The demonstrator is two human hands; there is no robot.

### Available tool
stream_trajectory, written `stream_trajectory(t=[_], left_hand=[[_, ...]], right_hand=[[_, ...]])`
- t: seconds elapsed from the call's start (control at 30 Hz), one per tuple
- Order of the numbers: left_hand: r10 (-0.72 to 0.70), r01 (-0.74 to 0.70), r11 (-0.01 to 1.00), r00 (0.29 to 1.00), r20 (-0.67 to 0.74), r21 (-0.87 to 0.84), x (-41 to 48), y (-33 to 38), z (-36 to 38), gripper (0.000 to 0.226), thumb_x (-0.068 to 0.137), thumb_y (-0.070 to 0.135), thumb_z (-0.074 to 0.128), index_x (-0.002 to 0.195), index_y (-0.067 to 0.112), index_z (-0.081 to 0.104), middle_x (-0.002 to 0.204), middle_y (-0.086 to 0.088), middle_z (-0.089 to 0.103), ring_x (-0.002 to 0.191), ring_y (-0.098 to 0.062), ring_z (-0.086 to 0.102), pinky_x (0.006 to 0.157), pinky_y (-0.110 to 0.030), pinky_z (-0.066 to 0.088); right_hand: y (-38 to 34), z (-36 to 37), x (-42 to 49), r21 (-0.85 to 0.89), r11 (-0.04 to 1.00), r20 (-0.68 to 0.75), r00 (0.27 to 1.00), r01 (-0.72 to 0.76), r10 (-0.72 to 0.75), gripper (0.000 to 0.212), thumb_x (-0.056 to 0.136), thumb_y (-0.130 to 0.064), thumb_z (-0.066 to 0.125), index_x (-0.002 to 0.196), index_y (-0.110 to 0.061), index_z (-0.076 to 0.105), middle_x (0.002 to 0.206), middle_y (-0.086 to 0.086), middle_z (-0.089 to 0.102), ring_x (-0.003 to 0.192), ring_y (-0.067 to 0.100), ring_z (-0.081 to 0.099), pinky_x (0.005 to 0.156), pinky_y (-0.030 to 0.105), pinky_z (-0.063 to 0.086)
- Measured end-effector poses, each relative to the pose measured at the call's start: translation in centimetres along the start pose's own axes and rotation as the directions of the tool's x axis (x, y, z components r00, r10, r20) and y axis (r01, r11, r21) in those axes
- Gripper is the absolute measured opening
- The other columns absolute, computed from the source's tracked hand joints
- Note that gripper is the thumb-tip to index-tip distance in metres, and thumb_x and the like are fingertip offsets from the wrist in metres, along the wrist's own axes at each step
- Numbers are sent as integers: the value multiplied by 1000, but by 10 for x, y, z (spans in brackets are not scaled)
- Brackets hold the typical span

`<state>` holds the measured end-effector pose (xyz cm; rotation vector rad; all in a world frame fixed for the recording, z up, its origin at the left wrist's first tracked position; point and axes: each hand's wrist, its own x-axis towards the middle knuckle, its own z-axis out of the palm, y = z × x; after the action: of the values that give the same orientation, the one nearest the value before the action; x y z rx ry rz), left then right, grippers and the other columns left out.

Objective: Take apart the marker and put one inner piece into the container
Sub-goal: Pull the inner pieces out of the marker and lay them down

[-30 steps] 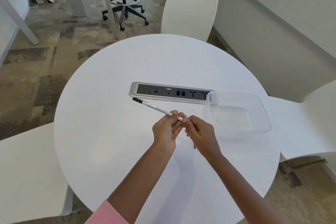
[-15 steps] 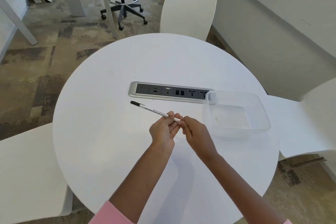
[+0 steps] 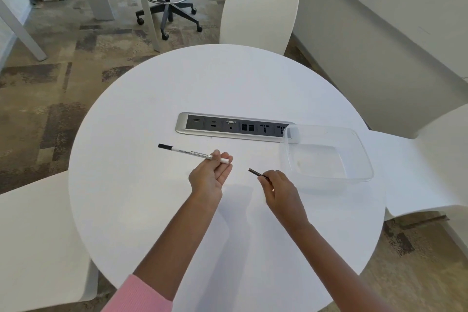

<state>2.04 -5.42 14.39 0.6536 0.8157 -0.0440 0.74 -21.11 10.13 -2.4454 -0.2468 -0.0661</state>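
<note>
My left hand holds the white marker body near its right end, palm partly up; the black-capped end points to the far left. My right hand pinches a thin dark inner piece that sticks out to the upper left of the fingers. The two hands are apart above the round white table. A clear plastic container with nothing visible in it sits on the table just right of my right hand.
A silver power and data socket strip is set into the table behind the hands, its right end under the container's corner. White chairs stand at the far side, the left and the right.
The hands were together at the marker's right end. Now they have drawn apart, and my right hand has come away with the dark inner piece toward the container.
</note>
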Motion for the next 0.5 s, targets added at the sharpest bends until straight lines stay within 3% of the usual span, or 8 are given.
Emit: stream_trajectory(t=[0.1, 0.17, 0.33, 0.5], left_hand=[[-16, 16, 1000, 1000, 6, 19, -1, -2, -2, 9, 88, 3, 57, 79, 4, 58, 78, -10, 65, 59, -16, 68, 85, -34, 51], [-31, 30, 999, 1000, 8, 22, -2, -4, -3, 9, 88, 4, 57, 80, 4, 58, 75, -9, 67, 65, -18, 67, 87, -35, 49], [-77, 77, 996, 997, 1, 37, 2, -12, -10, 9, 88, 5, 57, 80, 3, 58, 58, -5, 70, 55, -15, 69, 82, -35, 48], [-101, 101, 993, 995, -13, 55, 5, -16, -15, 6, 88, 3, 57, 82, 2, 58, 64, -9, 70, 75, -23, 64, 85, -36, 48]], right_hand=[[10, 12, -1, -2, 994, 9, 994, -109, 109, 15, 90, -10, 50, 90, 0, 62, 81, 12, 55, 70, 27, 54, 64, 29, 41], [15, 20, -3, -34, 986, 27, 986, -163, 164, 17, 89, -9, 50, 92, 0, 64, 81, 14, 53, 75, 31, 57, 64, 30, 41], [19, 32, -1, -172, 965, 43, 977, -197, 207, 23, 91, -11, 47, 89, 4, 63, 86, 20, 53, 86, 34, 53, 68, 37, 44], [17, 40, -2, -250, 947, 31, 976, -199, 214, 23, 91, -9, 44, 82, 7, 59, 90, 23, 55, 88, 35, 54, 66, 39, 44]])
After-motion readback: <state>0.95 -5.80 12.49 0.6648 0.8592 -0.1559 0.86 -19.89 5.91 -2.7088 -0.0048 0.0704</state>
